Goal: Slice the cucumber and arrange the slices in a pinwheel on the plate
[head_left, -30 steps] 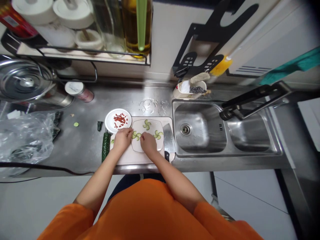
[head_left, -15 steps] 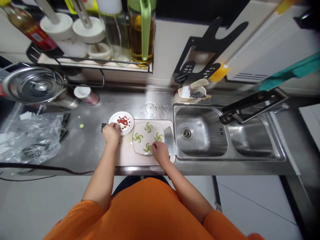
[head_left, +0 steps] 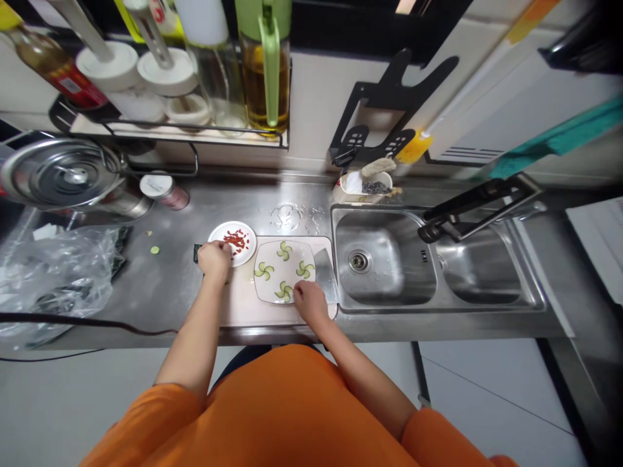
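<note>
My left hand [head_left: 215,261] is closed at the left rim of a small white plate [head_left: 250,241] with red bits [head_left: 235,242] that look like dried berries. Whether its fingertips pinch the rim or a red bit, I cannot tell. My right hand [head_left: 310,302] is closed, fingertips together, over the lower right edge of a squarish white plate [head_left: 273,261]. Several pinwheels of thin green slices, such as the top one [head_left: 284,251], lie on that plate. It rests on a pale cutting board [head_left: 243,311]. Whatever the right fingertips hold is hidden.
A wide blade [head_left: 325,275] lies right of the squarish plate, beside the sink [head_left: 389,259]. On the left are a lidded pot [head_left: 73,176], a can [head_left: 164,191], a plastic bag [head_left: 63,272] and a green slice [head_left: 154,250]. A faucet [head_left: 477,207] juts over the sink.
The camera view has shifted slightly, moving the counter a little left and down in the picture. Both hands keep nearly the same places at the two plates.
</note>
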A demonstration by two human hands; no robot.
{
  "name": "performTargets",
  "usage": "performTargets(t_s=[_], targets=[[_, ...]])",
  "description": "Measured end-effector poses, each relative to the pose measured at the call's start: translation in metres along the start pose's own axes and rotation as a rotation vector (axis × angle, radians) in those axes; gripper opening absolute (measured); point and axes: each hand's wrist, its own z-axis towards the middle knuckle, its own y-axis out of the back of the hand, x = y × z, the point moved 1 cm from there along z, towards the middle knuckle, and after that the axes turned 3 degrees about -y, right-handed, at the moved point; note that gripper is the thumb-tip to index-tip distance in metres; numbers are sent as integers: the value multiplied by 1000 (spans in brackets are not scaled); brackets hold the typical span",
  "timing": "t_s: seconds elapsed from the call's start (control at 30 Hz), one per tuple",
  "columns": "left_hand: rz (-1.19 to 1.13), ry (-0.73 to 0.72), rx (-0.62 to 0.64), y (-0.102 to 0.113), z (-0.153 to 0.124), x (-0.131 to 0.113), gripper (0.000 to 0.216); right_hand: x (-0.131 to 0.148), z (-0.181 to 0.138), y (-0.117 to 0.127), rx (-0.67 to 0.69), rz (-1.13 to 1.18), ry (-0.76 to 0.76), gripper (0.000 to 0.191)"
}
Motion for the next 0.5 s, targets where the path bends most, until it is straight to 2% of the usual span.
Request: performTargets(t_s=[0.17,0.27,0.4,0.5], targets=[[4,-28,-13,5,-3,2,35,0,1,2,13,6,8,16],[-43,-84,-53,11,-14,3,34,-1,2,3,29,16,17,16],[-168,-245,-48,16,-49,-5,28,1,5,2,30,31,41,14],[-219,-417,17,11,-79,-13,24,4,7,0,22,35,56,14]])
